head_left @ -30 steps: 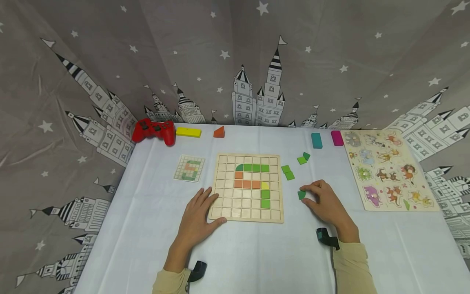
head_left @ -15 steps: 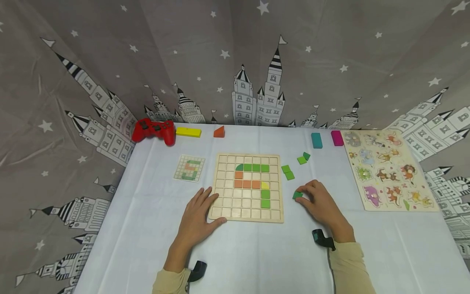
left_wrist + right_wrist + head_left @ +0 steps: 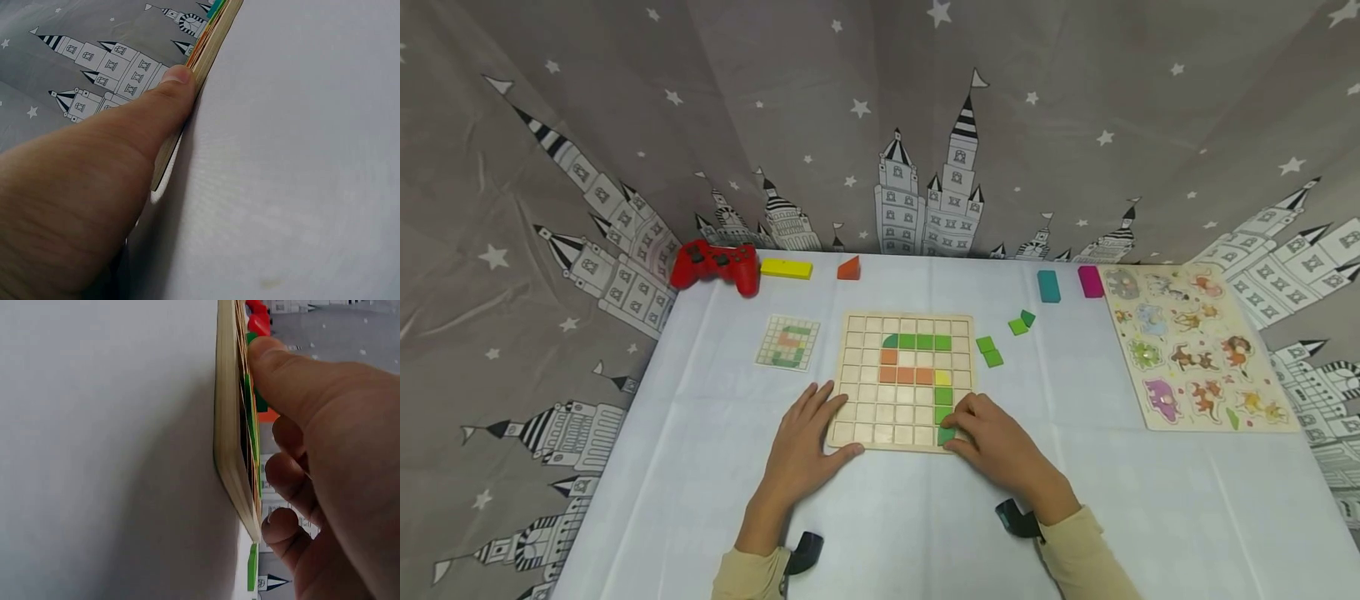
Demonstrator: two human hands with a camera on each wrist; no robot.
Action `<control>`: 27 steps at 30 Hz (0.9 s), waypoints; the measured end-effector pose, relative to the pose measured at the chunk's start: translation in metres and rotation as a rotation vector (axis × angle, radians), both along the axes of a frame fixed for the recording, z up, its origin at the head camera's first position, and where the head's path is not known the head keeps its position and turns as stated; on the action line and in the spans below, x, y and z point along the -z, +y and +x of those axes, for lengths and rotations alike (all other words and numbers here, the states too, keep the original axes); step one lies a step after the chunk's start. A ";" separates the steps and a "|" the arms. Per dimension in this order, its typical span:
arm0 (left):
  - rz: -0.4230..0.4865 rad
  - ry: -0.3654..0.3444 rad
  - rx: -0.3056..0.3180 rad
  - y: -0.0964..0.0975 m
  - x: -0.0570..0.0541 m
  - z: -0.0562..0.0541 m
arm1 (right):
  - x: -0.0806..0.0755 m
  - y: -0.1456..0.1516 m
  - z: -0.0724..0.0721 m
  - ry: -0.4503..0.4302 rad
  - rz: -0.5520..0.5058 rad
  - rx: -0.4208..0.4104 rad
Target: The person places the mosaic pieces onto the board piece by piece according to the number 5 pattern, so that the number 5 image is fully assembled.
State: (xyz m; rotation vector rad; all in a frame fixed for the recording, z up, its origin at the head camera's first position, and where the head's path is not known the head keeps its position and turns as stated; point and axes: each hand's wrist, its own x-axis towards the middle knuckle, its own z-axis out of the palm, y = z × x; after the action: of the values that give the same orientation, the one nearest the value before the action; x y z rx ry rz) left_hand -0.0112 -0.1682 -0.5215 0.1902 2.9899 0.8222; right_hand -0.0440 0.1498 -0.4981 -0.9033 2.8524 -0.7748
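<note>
A square wooden grid board (image 3: 876, 416) lies mid-table, holding green, orange and yellow tiles in a bent line. My left hand (image 3: 803, 442) rests at its lower left corner, fingers spread; in the left wrist view the thumb (image 3: 178, 76) lies along the board's edge. With thumb and fingertips my right hand (image 3: 1000, 442) pinches a dark green tile (image 3: 946, 436) at the board's lower right, just below a column of green tiles. In the right wrist view the thumb (image 3: 267, 352) is over the board's edge and the other fingers are curled.
Left of the board lies a small pattern card (image 3: 787, 342). Loose green tiles (image 3: 989, 351) lie to its right. Behind are a red game controller (image 3: 716, 265), a yellow block (image 3: 786, 268), an orange block (image 3: 848, 267), teal (image 3: 1048, 286) and magenta blocks (image 3: 1090, 282). An animal puzzle (image 3: 1202, 348) lies far right.
My right hand has moved left and toward me with the dark green tile, from the bare cloth onto the board's lower right. The left hand has stayed in place.
</note>
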 end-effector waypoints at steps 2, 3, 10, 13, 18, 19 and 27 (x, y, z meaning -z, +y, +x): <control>-0.001 0.010 0.001 0.000 0.000 0.000 | 0.001 -0.002 0.001 0.023 0.014 -0.011; 0.000 0.018 0.002 0.000 0.000 0.000 | 0.002 -0.003 0.001 0.035 0.020 -0.014; 0.004 0.029 0.002 0.000 0.000 0.000 | 0.000 -0.006 0.002 0.085 0.045 -0.010; -0.001 0.015 0.001 0.000 0.000 0.000 | -0.001 -0.007 0.002 0.077 0.035 -0.010; 0.003 0.027 0.003 0.001 0.000 0.000 | -0.004 -0.008 0.003 0.069 0.021 -0.001; 0.003 0.028 0.003 0.001 0.000 0.000 | -0.004 -0.009 0.004 0.066 0.021 0.003; 0.005 0.011 -0.005 0.001 0.000 0.001 | -0.007 -0.016 0.006 -0.044 0.003 0.110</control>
State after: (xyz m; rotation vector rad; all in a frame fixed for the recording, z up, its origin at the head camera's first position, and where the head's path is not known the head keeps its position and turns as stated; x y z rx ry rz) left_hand -0.0107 -0.1673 -0.5210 0.1873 3.0003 0.8315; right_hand -0.0383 0.1339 -0.4909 -0.7244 2.8842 -0.7903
